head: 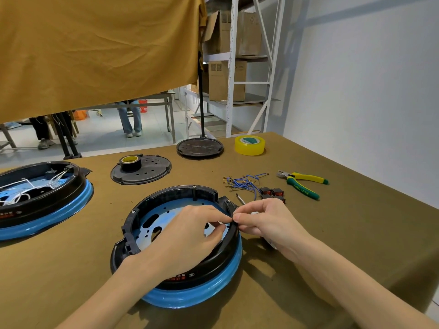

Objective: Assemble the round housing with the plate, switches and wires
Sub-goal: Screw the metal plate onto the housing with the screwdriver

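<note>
The round housing (190, 290), black with a blue band, lies in front of me on the brown table. A bluish metal plate (152, 224) with holes sits inside it. My left hand (187, 236) reaches across the plate, thumb and forefinger pinched at the housing's right rim. My right hand (268, 222) meets it from outside, pinching the same spot of rim. Anything small between the fingertips is hidden. Black and red switches (273, 193) and a bundle of blue wires (242, 182) lie just behind my right hand.
A screwdriver (241, 199) lies partly under my right hand. Green and yellow pliers (301, 184) are at the right, yellow tape (250, 145) behind. A black cover (152, 174) carries a tape roll (130, 162). A second wired housing (42, 200) sits left; a stand base (200, 147) is at the far edge.
</note>
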The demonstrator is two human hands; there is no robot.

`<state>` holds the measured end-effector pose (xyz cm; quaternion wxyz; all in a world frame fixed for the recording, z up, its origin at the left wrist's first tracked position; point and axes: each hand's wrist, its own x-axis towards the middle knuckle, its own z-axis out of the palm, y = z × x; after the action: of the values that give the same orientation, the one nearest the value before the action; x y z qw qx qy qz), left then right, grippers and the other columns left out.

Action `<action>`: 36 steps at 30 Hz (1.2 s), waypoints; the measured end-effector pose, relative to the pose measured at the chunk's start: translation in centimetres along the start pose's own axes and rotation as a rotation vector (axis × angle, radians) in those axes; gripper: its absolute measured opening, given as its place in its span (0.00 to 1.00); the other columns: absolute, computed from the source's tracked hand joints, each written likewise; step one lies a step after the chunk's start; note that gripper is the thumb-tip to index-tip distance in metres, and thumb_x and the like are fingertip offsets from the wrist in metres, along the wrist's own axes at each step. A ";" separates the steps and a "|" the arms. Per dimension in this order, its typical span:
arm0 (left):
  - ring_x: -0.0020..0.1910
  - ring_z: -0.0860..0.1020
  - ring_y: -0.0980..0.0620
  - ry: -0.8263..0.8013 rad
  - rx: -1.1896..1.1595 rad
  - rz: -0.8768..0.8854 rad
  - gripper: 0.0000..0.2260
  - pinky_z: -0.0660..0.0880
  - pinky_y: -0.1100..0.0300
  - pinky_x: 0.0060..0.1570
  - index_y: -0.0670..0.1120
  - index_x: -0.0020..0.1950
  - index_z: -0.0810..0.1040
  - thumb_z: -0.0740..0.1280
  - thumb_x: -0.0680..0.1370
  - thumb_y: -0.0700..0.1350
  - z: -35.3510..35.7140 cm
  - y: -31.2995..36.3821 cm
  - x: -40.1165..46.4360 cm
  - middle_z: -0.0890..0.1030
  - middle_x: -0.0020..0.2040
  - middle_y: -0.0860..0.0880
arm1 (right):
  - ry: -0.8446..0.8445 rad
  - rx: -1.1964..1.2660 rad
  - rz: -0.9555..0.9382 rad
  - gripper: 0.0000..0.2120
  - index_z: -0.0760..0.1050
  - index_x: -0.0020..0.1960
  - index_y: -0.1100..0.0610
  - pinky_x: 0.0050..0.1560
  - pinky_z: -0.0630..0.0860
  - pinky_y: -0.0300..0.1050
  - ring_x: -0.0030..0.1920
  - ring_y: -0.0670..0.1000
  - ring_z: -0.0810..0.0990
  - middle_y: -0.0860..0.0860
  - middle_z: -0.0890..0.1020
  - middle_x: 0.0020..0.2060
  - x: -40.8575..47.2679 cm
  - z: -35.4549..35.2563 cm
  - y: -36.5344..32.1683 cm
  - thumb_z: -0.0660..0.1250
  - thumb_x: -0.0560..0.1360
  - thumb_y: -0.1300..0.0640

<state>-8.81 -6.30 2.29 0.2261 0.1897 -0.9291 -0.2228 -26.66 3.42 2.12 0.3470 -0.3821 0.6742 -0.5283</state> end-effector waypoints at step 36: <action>0.52 0.80 0.65 -0.093 0.036 -0.049 0.26 0.80 0.62 0.53 0.63 0.71 0.72 0.62 0.75 0.69 -0.4 1.4 -0.7 0.81 0.55 0.65 | -0.057 0.191 0.163 0.05 0.82 0.54 0.60 0.44 0.85 0.48 0.50 0.53 0.87 0.57 0.85 0.50 1.4 -1.3 -0.4 0.72 0.78 0.62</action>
<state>-8.39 -4.94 3.07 0.1736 0.2060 -0.9376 -0.2200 -28.39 2.72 2.69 0.4425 -0.3062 0.6395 -0.5490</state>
